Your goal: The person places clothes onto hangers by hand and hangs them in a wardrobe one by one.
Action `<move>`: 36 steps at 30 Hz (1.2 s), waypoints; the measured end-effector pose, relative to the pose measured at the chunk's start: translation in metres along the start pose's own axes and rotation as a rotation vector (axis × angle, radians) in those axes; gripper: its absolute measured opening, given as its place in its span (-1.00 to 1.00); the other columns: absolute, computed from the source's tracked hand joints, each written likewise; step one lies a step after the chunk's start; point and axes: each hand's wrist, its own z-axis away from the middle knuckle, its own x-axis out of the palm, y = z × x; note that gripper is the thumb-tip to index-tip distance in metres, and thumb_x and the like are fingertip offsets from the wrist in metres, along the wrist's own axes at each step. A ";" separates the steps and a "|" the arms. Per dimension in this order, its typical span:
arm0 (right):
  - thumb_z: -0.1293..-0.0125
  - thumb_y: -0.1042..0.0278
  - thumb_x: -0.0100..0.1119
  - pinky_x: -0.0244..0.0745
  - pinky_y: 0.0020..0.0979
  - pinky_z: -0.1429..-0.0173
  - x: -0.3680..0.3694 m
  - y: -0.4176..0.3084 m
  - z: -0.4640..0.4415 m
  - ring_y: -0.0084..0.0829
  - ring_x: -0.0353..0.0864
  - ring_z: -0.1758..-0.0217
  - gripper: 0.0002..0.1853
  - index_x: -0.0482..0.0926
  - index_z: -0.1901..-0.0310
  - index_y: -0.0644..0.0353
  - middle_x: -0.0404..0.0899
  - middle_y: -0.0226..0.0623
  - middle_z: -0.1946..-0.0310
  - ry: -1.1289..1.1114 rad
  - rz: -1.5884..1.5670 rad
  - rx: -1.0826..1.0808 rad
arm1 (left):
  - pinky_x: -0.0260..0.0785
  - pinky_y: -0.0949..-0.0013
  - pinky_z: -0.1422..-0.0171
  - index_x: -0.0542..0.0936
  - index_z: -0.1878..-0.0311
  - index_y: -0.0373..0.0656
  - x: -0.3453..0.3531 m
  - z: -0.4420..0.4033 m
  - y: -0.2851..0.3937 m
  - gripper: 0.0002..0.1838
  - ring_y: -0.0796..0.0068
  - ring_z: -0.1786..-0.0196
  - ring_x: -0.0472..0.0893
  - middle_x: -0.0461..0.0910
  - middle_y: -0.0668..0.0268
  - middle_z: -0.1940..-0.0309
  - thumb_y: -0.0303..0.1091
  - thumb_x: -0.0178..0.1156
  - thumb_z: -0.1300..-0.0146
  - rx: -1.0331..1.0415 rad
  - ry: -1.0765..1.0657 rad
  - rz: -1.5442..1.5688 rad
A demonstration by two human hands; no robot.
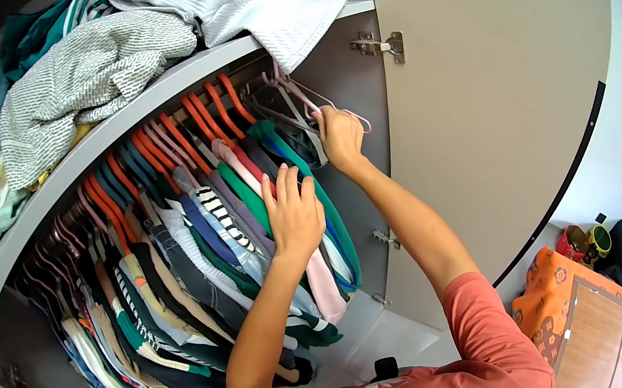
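My right hand (341, 138) is closed on a pink hanger (300, 93) at the right end of the wardrobe rail, beside other bare hangers. My left hand (294, 211) rests with its fingers apart against the hanging clothes, over a green garment (241, 196) and a pink garment (325, 290). The clothes hang close together on orange hangers (230, 96), pink hangers and blue hangers. A dark green garment (339, 226) is the one nearest the bare hangers.
Above the rail a shelf (96, 138) holds piled clothes, with a white cloth (284, 30) over its edge. The open wardrobe door (490, 82) stands at the right. A clear plastic box (376, 339) is below. An orange-covered piece of furniture (538, 296) stands lower right.
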 end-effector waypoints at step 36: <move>-0.24 0.33 0.33 0.43 -0.24 0.29 -0.697 -0.004 0.492 -0.23 0.52 0.38 -0.83 0.57 0.21 0.18 0.55 -0.28 0.40 -0.006 0.960 0.718 | 0.35 0.24 -0.23 0.42 -0.27 -0.29 -0.082 0.165 0.603 -0.46 0.27 -0.13 0.49 0.46 0.15 -0.09 -0.31 0.34 -0.30 0.359 -0.675 1.746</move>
